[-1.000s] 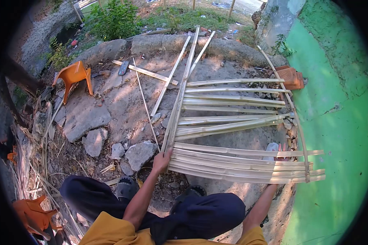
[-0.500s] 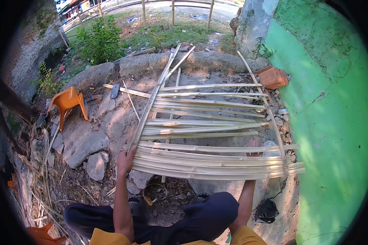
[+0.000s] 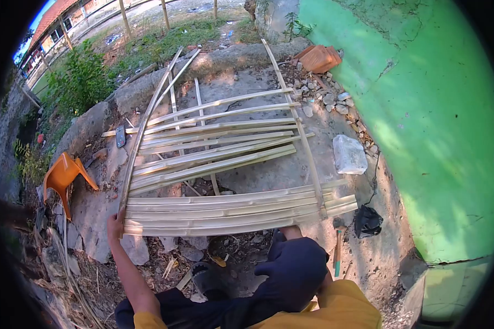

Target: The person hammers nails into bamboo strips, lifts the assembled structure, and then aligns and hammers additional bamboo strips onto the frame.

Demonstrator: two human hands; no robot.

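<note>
Seen from the head camera, the left hand [image 3: 115, 223] clenches the near-left corner of the bamboo lattice [image 3: 219, 164], probably to steady it flat on the ground. The right hand [image 3: 290, 230] is mostly behind a knee [image 3: 296, 263], so I cannot tell its grip.

Sunlit green wall [image 3: 439, 137], cracked concrete ground [image 3: 387, 230]
</note>
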